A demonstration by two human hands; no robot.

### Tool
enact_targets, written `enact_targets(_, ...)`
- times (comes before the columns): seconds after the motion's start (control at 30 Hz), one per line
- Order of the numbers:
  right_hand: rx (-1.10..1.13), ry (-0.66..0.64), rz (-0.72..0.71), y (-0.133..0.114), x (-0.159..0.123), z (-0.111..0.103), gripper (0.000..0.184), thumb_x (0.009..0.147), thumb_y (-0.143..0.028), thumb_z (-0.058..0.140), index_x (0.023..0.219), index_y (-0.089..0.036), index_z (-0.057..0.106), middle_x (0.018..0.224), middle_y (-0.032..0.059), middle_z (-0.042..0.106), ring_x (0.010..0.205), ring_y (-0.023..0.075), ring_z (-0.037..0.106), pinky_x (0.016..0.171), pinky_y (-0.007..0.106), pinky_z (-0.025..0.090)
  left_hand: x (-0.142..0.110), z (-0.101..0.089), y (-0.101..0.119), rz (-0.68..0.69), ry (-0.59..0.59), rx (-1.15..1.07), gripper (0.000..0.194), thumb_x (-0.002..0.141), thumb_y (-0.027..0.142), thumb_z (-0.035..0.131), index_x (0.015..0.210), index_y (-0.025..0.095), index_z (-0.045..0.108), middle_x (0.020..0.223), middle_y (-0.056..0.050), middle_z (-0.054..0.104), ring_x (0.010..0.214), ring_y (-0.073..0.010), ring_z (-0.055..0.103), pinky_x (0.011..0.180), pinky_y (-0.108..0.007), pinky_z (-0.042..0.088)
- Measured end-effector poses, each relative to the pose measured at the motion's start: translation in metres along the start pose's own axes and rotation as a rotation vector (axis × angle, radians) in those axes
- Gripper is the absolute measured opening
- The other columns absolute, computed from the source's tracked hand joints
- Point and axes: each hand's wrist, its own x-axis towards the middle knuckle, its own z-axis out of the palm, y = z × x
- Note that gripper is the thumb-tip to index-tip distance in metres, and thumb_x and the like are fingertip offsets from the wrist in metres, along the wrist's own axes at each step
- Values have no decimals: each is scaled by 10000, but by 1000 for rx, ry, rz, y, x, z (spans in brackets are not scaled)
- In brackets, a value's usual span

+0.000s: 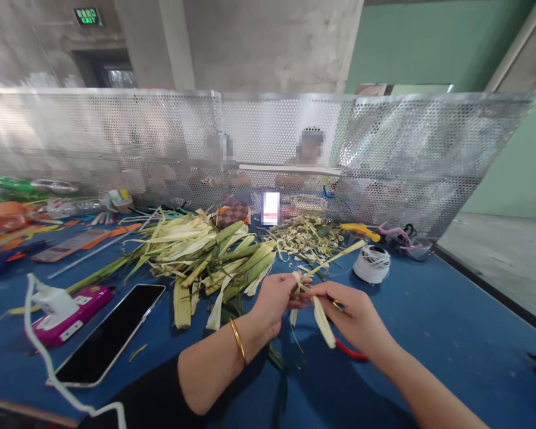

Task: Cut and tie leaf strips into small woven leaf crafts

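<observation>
My left hand (274, 301), with a gold bangle (237, 341) on its wrist, pinches folded strips of pale corn husk over the blue table. Close beside it, my right hand (351, 313) grips the same corn husk (324, 325), whose loose end hangs down below the fingers. A long narrow husk strip (343, 253) sticks out up and to the right from between the hands. Beneath the right hand lies a curved red handle (351, 350), mostly hidden. Left of the hands spreads a heap of green and yellow corn husks (205, 250).
A white thread ball (371, 265) sits right, near a yellow-handled tool (361, 231) and clear glasses (413, 245). Husk scraps (308, 237) lie behind the hands. Nearer left are a phone (109, 336) and a purple power strip (74, 316) with cable. A perforated metal divider (272, 119) crosses the back.
</observation>
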Motion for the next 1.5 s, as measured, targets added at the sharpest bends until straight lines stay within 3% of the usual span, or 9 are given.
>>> enact_targets(0.1, -228, 160, -304, -4, -2, -1, 215, 901, -179, 473, 924, -209, 684, 866, 71, 664, 785, 166, 629, 676, 276, 502, -4, 3, -1, 48, -39, 44, 207, 797, 224, 548, 625, 137, 621, 520, 11, 541, 472, -89, 534, 509, -192, 474)
enact_targets(0.23, -492, 287, -472, -7, -1, -4, 200, 890, -127, 464, 911, -196, 650, 954, 89, 671, 921, 204, 614, 849, 364, 469, -11, 6, -5, 85, -146, 147, 256, 764, 298, 567, 558, 147, 578, 542, 2, 560, 503, -104, 558, 550, -223, 501)
enact_targets(0.4, -610, 285, -203, 0, -3, 0, 234, 927, -217, 379, 859, -186, 600, 827, 64, 658, 675, 162, 595, 601, 262, 423, -14, 7, -5, 39, -266, 245, 321, 706, 437, 623, 588, 139, 604, 581, -11, 606, 527, -118, 588, 543, -223, 474)
enact_targets(0.67, -313, 135, 242, 6, 0, 0, 313, 871, -387, 447, 618, -211, 505, 502, -25, 501, 465, 122, 420, 461, 232, 288, -13, 3, 0, -45, -399, 265, 381, 644, 489, 697, 654, 112, 640, 658, -57, 657, 543, -116, 594, 573, -247, 473)
enact_targets(0.97, 34, -142, 313, 7, 5, -34, 269, 879, -376, 444, 1051, -221, 580, 656, -7, 628, 537, 151, 576, 551, 282, 462, -3, -2, 5, -124, -142, 60, 152, 759, 222, 595, 779, 91, 671, 691, -60, 670, 540, -92, 603, 541, -200, 480)
enact_targets(1.13, 336, -420, 227, -4, 4, -48, 284, 869, -364, 537, 1087, -244, 674, 937, 58, 708, 777, 170, 672, 685, 291, 528, 2, -7, 5, -125, -176, 54, 138, 756, 206, 595, 761, 91, 671, 630, -45, 645, 531, -87, 591, 526, -181, 469)
enact_targets(1.2, 302, -346, 167, -5, 4, -43, 225, 835, -335, 600, 1006, -242, 713, 897, 50, 709, 749, 160, 656, 677, 282, 525, 1, -7, 4, -125, -203, 72, 148, 757, 212, 589, 741, 88, 669, 590, -36, 627, 522, -84, 580, 535, -181, 470)
enact_targets(1.37, 69, 198, -23, 3, 8, -18, 196, 852, -313, 549, 764, -222, 698, 800, 46, 634, 790, 181, 596, 729, 316, 492, -1, -5, 2, -132, -238, 107, 165, 735, 250, 621, 738, 95, 677, 637, -47, 655, 529, -93, 582, 537, -205, 474)
enact_targets(1.5, 99, 154, 44, 8, 7, -8, 171, 841, -294, 551, 912, -217, 688, 783, 31, 628, 735, 176, 591, 699, 308, 484, -4, -3, 2, -108, -292, 193, 230, 716, 331, 664, 694, 103, 678, 630, -50, 658, 525, -102, 590, 539, -214, 475)
